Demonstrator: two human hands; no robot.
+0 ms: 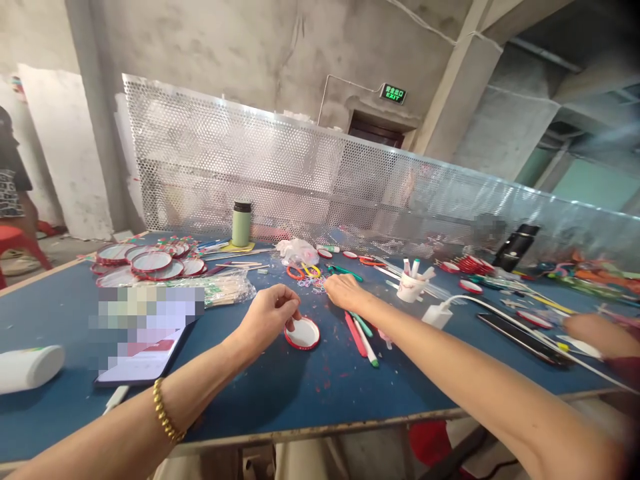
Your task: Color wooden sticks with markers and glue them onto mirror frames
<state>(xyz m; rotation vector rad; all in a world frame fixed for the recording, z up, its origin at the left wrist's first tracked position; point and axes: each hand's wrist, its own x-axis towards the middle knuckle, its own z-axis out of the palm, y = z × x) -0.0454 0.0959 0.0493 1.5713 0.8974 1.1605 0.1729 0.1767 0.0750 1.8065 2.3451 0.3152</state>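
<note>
My left hand [273, 312] is closed, thumb and fingers curled together over the upper left rim of a small round disc with a red edge and white inside [303, 333]. That disc lies flat on the blue table; what the fingertips pinch, if anything, does not show. Farther to the right, my right hand [345, 291] points down with its fingers bunched, beside a small heap of colourful bits [313, 284]. Its fingertips are mostly hidden. Near its wrist lie a red pen [355, 335] and a white pen with a green cap [367, 343]. Scissors with orange and yellow handles [303, 272] lie behind the heap.
Several red-rimmed discs [151, 261] are piled at the left, beside bagged sticks [233, 287] and a phone [150, 347]. A green bottle [241, 225] stands by the perforated metal screen [280, 173]. A paper cup [410, 288] holds pens. Another person's hand [595, 333] is at the right.
</note>
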